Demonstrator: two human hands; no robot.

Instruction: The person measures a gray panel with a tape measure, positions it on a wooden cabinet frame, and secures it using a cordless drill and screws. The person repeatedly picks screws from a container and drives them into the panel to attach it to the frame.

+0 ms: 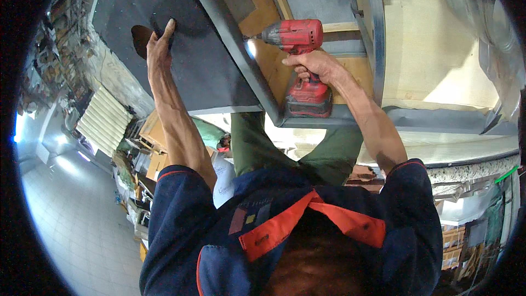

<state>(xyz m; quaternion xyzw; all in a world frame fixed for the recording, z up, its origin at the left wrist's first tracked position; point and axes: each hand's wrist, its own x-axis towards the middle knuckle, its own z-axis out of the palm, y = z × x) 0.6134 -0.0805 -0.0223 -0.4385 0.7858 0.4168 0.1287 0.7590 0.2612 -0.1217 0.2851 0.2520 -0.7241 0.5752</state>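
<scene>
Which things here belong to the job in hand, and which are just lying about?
In the job:
red cordless driver, in the right hand
black panel, under the left hand
grey-covered frame by the driver

Apparently lying about:
ribbed cream panel
brown wooden unit

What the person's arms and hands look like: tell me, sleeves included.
Bare forearms below short navy sleeves, edged thinly in red at the hems. The left hand and right hand are gloveless, fingers uncovered; no watch shows on either wrist.
</scene>
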